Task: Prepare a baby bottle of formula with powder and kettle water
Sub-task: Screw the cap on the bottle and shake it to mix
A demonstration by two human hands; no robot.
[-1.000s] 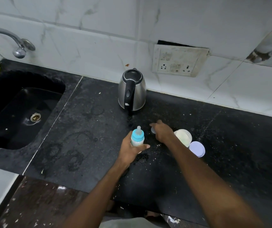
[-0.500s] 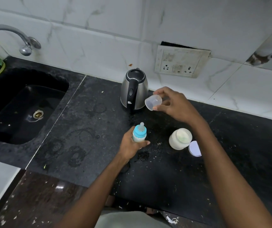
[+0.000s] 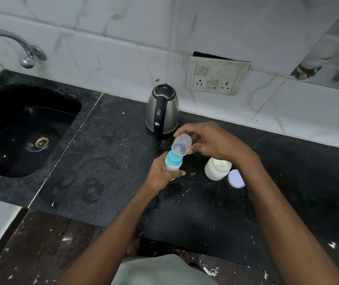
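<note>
The baby bottle [image 3: 171, 164] is held upright on the black desk [image 3: 107, 161], in front of the kettle [image 3: 162, 109]; the left hand [image 3: 162, 175] is wrapped round its white body, thumb across the front, blue collar showing above the fingers. The clear cap [image 3: 182, 145] is pinched by the right hand [image 3: 211, 141] between thumb and fingertips — tilted, its open mouth turned down and touching the top of the blue collar; whether it is seated cannot be told. The open powder jar [image 3: 215, 169] is seen just right of the bottle, pale powder inside; its lilac lid [image 3: 236, 179] lies flat beside it on the desk. Spilled grains are scattered between bottle and jar. At far left, a black sink [image 3: 24, 132] is set into the desk — a steel tap [image 3: 23, 52] above it; a socket plate [image 3: 215, 76] is fixed to the tiled wall behind the kettle.
</note>
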